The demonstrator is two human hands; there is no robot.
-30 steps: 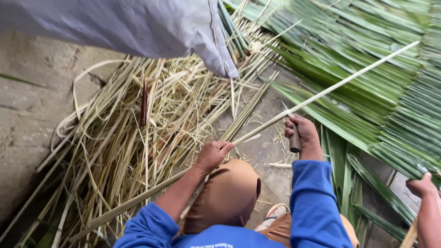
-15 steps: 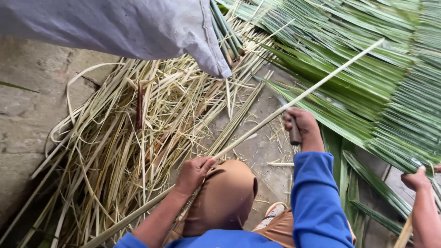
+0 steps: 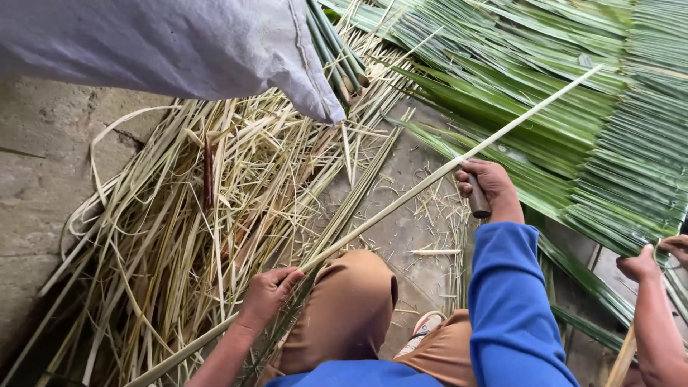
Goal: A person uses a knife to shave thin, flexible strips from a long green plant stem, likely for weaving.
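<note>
Left hand [image 3: 269,290] pinches the long pale stalk [image 3: 401,204] low down, fingers curled around it just beside the bent knee [image 3: 355,301]. Right hand [image 3: 486,188] is closed on a dark handle [image 3: 479,204], probably a knife, and touches the stalk higher up; the blade cannot be made out. The stalk runs slantwise from the lower left, across the knee, to its thin tip over the green leaves [image 3: 573,115] at the upper right. Dry strips [image 3: 193,236] lie heaped on the left, some under the stalk's lower end. A grey sack [image 3: 179,46] hangs over the top left, hiding part of that heap. Bare floor [image 3: 408,229] shows between strips and leaves, a narrow open patch littered with shavings. At the right edge another person's hand [image 3: 641,265] holds a separate stalk, near the blue sleeve [image 3: 512,308].
</note>
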